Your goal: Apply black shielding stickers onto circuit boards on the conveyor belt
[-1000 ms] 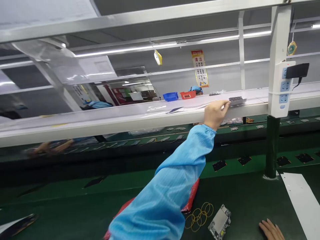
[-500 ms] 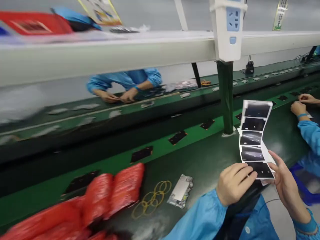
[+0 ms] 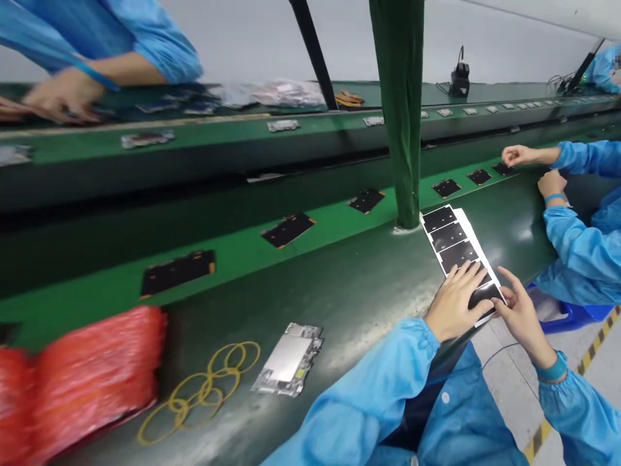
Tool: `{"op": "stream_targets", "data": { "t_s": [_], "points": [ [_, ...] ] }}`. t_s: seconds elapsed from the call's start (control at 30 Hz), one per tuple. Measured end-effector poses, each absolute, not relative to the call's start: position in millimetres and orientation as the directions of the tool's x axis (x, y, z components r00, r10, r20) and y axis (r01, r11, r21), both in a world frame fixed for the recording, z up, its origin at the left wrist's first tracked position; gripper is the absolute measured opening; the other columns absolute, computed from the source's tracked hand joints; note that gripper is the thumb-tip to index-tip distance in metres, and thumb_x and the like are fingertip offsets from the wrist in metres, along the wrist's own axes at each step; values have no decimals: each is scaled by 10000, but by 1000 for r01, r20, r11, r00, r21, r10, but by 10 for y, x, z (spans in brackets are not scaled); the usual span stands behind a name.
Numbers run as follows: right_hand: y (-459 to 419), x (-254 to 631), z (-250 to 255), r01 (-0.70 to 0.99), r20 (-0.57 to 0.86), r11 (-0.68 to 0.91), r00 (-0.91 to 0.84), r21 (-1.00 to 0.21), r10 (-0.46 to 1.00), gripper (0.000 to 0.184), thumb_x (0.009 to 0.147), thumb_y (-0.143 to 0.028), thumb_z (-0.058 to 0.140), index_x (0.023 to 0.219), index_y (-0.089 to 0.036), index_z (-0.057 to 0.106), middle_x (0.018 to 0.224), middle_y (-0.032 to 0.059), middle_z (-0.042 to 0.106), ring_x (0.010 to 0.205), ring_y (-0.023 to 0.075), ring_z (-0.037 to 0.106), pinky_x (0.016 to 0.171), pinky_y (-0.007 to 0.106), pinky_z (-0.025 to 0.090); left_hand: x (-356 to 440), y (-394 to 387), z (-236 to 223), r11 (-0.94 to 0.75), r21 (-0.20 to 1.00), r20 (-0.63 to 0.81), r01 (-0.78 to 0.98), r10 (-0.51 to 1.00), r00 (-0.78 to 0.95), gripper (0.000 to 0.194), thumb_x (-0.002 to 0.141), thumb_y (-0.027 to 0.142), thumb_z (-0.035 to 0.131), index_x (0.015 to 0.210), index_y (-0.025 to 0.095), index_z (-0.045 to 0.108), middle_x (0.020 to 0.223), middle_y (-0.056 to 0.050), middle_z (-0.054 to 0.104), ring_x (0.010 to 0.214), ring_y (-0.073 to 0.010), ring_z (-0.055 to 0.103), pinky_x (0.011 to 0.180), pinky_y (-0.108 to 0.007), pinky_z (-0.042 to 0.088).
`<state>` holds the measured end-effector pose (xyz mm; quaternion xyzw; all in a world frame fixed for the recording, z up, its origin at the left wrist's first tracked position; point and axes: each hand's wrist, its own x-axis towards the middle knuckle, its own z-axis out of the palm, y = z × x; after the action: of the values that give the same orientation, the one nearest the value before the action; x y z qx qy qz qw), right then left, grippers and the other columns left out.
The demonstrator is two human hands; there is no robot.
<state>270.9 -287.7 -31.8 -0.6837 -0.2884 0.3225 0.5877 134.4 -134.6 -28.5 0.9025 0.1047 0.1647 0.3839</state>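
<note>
A white strip carrying several black rectangular stickers (image 3: 451, 239) lies flat on the dark green table (image 3: 349, 285), running away from me toward the green post (image 3: 400, 110). My left hand (image 3: 458, 301) rests on the strip's near end, fingers stretched flat on it. At that same end, my right hand (image 3: 517, 310) has thumb and forefinger closed on the strip's near corner. Both sleeves are light blue.
A silver phone frame (image 3: 288, 359), yellow rubber bands (image 3: 204, 385) and a red bag (image 3: 82, 375) lie to the left. Black parts (image 3: 177, 270) ride the green belt behind. A co-worker's hands (image 3: 521, 155) work at the right; another person's hands (image 3: 63, 97) across the line. A blue bin (image 3: 565, 316) sits below.
My left hand came down from the upper shelf with the sticker strip. The strip, held upright in both hands half a second ago, now lies flat on the table.
</note>
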Motion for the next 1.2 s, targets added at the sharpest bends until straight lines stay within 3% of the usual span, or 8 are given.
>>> {"op": "stream_targets", "data": {
  "t_s": [0.2,0.3,0.4,0.5,0.7,0.8,0.97,1.2],
  "points": [
    [-2923,2758,-242,361,93,-175,615,-916,783,410,971,-346,667,1364,-244,613,954,46,772,786,200,728,738,349,627,1448,-1365,-404,-672,737,223,74,345,912,688,926,291,750,1568,257,503,1627,-63,530,1576,-295,409,1340,-572,266],
    [-2901,2780,-122,682,257,-228,532,-695,807,235,1015,-322,624,1214,-255,730,1015,61,752,837,199,725,762,336,614,1461,-1376,-462,-660,749,256,67,380,889,545,935,256,753,1464,273,620,1511,-45,651,1487,-273,539,1316,-541,340],
    [-2860,2795,14,879,384,-223,395,-421,835,205,1032,-319,627,1165,-262,771,1101,80,733,936,215,739,768,323,603,1472,-1387,-471,-658,750,291,65,418,861,400,964,219,723,1356,297,704,1408,-15,727,1393,-248,633,1269,-497,425],
    [-2818,2818,121,958,413,-183,262,-222,872,178,1048,-302,625,1110,-244,782,1056,68,747,905,198,745,737,300,581,1474,-1399,-449,-668,740,302,72,426,853,341,973,194,715,1295,303,740,1339,1,766,1332,-231,678,1235,-454,470],
    [-2776,2871,215,997,440,-71,58,13,896,141,1048,-236,638,1011,-215,772,949,46,767,807,168,714,679,284,534,1470,-1409,-406,-663,742,262,104,429,865,343,964,190,732,1282,317,744,1332,10,768,1316,-232,687,1230,-452,480],
    [-2789,2901,205,998,460,-16,-13,60,888,104,1020,-174,666,996,-210,760,944,47,769,804,165,708,720,288,556,1472,-1407,-408,-650,753,247,101,422,872,335,968,194,727,1283,306,743,1340,4,764,1336,-232,676,1248,-465,462],
    [-2800,2955,163,993,487,94,-115,68,865,144,983,-95,682,1049,-206,745,949,44,777,818,171,713,1013,384,588,1479,-1413,-439,-632,770,240,89,415,878,345,963,201,738,1292,305,734,1346,19,761,1353,-229,664,1272,-469,432],
    [-2743,2954,177,998,446,-7,37,-69,894,126,1032,-237,650,1074,-231,768,993,62,798,926,210,761,833,339,623,1481,-1403,-437,-634,766,238,104,432,870,331,973,217,719,1294,299,741,1347,3,760,1341,-230,673,1265,-461,441]
  ]
}}
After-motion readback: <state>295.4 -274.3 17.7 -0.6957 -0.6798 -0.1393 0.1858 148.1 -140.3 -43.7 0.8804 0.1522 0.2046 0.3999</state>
